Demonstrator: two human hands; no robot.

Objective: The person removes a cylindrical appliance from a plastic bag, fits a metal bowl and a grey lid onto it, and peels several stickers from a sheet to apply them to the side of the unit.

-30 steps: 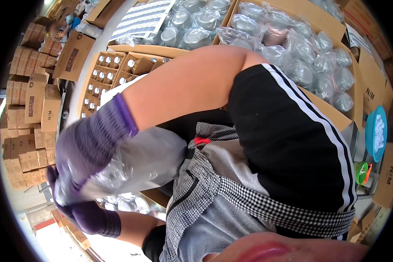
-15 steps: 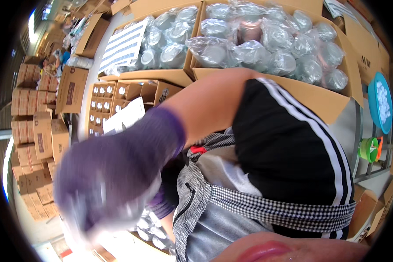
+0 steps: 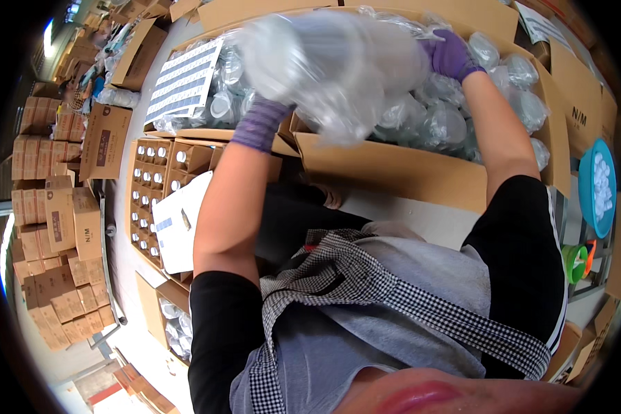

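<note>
Over the front wall of the large cardboard box [image 3: 393, 172], both my hands hold up a clear bundle wrapped in plastic film [image 3: 338, 62]. Motion blurs it, so the shapes inside cannot be made out well. My left hand [image 3: 268, 117], in a purple glove, grips its left end from below; the fingers are mostly hidden behind the film. At the right end, my right hand [image 3: 454, 55], also purple-gloved, is closed against the wrapping. Beneath lie several clear jar-like containers in plastic bags [image 3: 441, 127], filling the box.
A printed sheet [image 3: 184, 79] lies on the neighbouring box of wrapped containers. Left of me stand a divided carton of white-capped bottles [image 3: 145, 196], a white paper [image 3: 183, 224] and stacked cartons [image 3: 55, 276]. A blue basin [image 3: 598, 186] and a green cup [image 3: 574, 262] are at right.
My right arm, which crossed to the lower left, has swung out to the upper right. My left hand has risen from low down, and the wrapped bundle is now above the boxes.
</note>
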